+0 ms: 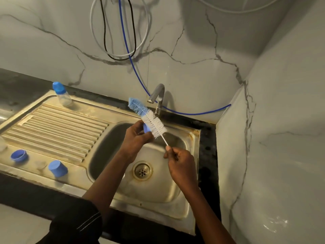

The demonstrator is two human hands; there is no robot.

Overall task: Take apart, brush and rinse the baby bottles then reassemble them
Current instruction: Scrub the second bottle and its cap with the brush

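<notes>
1. Left hand (136,138) is in front of the tap (157,97), raised over the sink bowl (158,192). Its fingers are curled round a small blue bottle part (146,128). Cannot tell if the part is a cap or a ring, as it is mostly hidden.
2. Right hand (182,165) is in front of the tap and slightly right of it, also over the bowl. Thumb and fingers pinch the thin white stem of the bottle brush (149,118).
3. The brush slants up and left from the right hand, and its blue bristle tip ends just left of the tap spout. The white bristles lie against the blue part in the left hand.
4. Drain (142,170) is in the bowl floor, straight in front of the tap, below and between the hands.
5. Baby bottle (63,95), clear with its blue cap on, stands upright well left of the tap at the back edge of the drainboard (61,127).
6. Blue collar ring (19,155) sits open side up, far left of the tap, at the front of the drainboard.
7. Blue cap (58,168) sits near the ring, on its tap side, apart from it.
8. Blue hose (193,113) runs down the wall behind the tap and off to its right. White and black cables (119,57) loop on the wall above and to the tap's left.
</notes>
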